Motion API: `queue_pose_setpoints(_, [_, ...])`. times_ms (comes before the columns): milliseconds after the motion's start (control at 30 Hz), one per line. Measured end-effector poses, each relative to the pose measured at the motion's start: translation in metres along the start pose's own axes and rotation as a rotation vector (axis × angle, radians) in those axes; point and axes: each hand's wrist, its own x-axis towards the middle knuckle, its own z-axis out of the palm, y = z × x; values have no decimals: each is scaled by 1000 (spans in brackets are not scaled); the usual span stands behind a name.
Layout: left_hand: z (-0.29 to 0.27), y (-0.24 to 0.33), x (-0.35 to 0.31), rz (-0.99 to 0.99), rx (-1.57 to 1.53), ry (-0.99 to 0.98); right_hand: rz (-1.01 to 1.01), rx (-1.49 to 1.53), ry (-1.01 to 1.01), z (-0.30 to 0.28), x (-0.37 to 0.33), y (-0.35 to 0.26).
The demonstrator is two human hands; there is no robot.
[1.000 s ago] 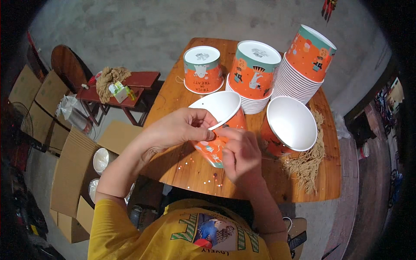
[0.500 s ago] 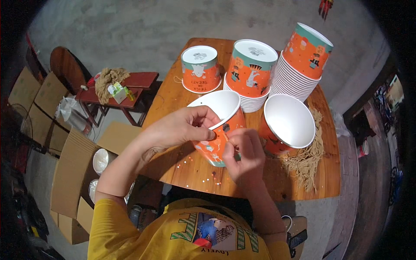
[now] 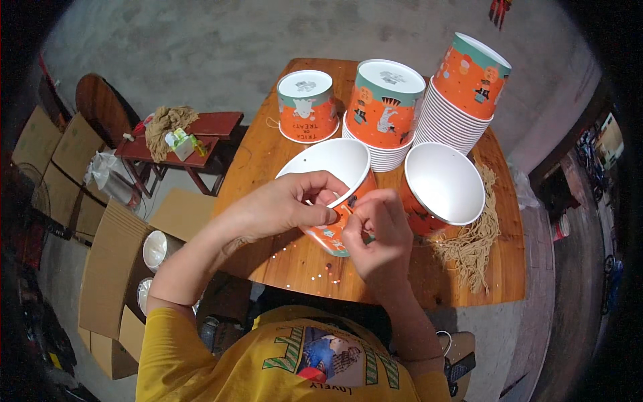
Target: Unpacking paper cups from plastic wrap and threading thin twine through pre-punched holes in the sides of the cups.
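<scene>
An orange paper bucket (image 3: 329,240) with a white inside and a green band at its base leans toward me near the table's front. My left hand (image 3: 291,204) is closed on its rim, thumb on the outer wall and fingers inside. Against the outer wall, just below the rim, my right hand (image 3: 380,234) pinches what looks like the end of a thin tan cord (image 3: 346,209). Its fingers hide most of the cord. To the right, a second orange bucket (image 3: 444,184) stands open side up, beside a bundle of tan cords (image 3: 472,253).
Behind stand an upside-down bucket (image 3: 308,120) with a cord loop and two stacks of upturned buckets (image 3: 382,110) (image 3: 457,110). Small paper dots (image 3: 327,276) lie on the wooden table (image 3: 261,174). An opened carton (image 3: 114,268) and a red bench (image 3: 221,124) are at the left.
My right hand has come slightly closer to my left thumb at the bucket's wall. The held bucket has shifted a little to the left.
</scene>
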Motion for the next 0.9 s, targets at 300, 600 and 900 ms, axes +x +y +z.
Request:
queue_pose_setpoints(300, [7,4,1,-17,57,26,32,-11,-16,-4,-4,3])
queue_pose_setpoints(600, [14,-22,16,29,89,47,47,3,-26,-1,-13,15])
queue_pose_setpoints(900, [16,-27,17,45,504,213,305,101,-138,-5,-22,25])
